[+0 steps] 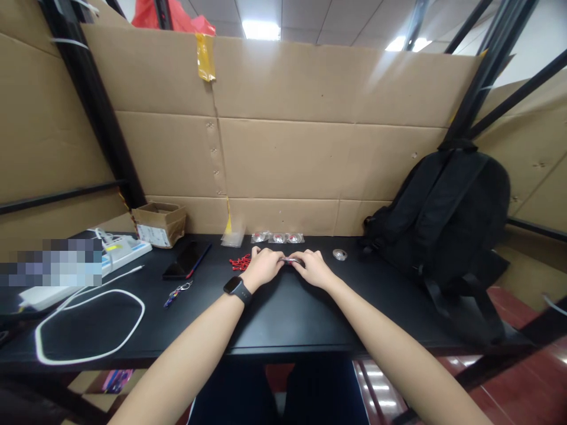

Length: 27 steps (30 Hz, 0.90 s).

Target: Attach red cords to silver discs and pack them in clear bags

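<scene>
Both my hands meet over the middle of the black table [283,319]. My left hand [263,265], with a black watch on its wrist, and my right hand [312,267] are closed on a small silvery packet [292,260] held between their fingertips. A pile of red cords [240,261] lies just left of my left hand. Three similar clear packets [278,238] lie in a row behind the hands, by the cardboard wall. A single small round silvery piece [339,254] rests to the right of my right hand.
A black backpack [447,224] leans at the right end of the table. At the left are a small cardboard box [159,223], a black phone with a pen [186,260], a keychain [177,292], a white power strip [119,251] and a looped white cable [88,324]. Cardboard panels [283,147] wall the back.
</scene>
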Available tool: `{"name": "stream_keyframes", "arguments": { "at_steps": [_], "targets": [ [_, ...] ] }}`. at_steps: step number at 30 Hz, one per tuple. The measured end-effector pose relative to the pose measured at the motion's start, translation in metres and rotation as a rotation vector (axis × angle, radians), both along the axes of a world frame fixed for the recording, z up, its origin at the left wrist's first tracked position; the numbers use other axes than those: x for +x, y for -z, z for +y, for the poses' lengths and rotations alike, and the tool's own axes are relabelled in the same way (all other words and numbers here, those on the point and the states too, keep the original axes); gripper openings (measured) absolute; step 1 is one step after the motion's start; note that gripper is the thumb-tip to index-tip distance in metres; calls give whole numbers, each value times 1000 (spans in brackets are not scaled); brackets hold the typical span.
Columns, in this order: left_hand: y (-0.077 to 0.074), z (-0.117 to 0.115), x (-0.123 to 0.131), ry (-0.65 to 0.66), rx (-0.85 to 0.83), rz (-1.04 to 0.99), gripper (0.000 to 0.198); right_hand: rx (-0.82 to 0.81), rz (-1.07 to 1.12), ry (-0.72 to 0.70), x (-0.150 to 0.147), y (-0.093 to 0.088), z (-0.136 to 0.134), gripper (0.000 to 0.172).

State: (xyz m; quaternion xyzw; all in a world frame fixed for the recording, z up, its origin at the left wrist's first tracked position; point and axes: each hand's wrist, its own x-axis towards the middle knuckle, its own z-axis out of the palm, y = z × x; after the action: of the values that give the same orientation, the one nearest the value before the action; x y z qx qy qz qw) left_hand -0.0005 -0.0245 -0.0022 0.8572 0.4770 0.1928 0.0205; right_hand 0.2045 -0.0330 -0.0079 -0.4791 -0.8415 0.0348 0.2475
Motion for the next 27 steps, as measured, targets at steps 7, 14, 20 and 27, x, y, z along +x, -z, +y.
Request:
{"name": "stream_keyframes", "arguments": {
  "at_steps": [7,14,20,27],
  "targets": [
    [-10,-1,-1,-70,-161,-184,25,-197,313,-124,6,0,2,24],
    [-5,0,1,-83,-147,-155,34,-284,394,-49,25,2,21,29],
    [-2,-7,-2,3,-119,-16,25,-270,229,310,69,-14,72,24],
    [-5,-21,-2,104,-69,33,23,-353,15,491,100,-20,141,8]
  ]
}}
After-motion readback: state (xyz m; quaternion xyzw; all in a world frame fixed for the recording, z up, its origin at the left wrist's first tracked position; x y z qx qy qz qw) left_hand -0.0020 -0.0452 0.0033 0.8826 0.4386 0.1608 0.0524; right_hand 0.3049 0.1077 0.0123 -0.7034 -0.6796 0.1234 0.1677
